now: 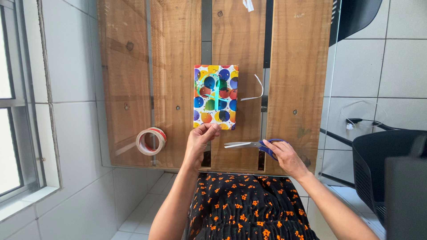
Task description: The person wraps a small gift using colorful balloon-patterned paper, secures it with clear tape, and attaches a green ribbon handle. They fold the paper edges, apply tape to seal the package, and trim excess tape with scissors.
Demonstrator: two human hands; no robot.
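Two bare hands work at the lower middle of the frame. The left hand (pixel 201 141) pinches the near short edge of a flat rectangular parcel wrapped in paper with many-coloured balloons (pixel 215 97), tied with a shiny green ribbon (pixel 214 92); the parcel lies directly above that hand in the picture, its long axis running up and down the frame. The right hand (pixel 283 155) rests just to the right and slightly lower, closed around the blue handles of a pair of steel scissors (pixel 249 144) whose shut blades point left, toward the left hand's wrist and well below the ribbon. So the left hand is the one touching the parcel; the scissors lie crosswise to it, near but apart.

Everything sits on a glass-topped table of wooden planks (pixel 298 66). A roll of clear tape with a red-and-white core (pixel 151 141) stands at lower left, and a thin white paper strip (pixel 255 91) lies right of the parcel. Pale floor tiles (pixel 71 53) surround the table, with a window frame (pixel 13 106) at far left and a dark chair (pixel 382 164) at right.
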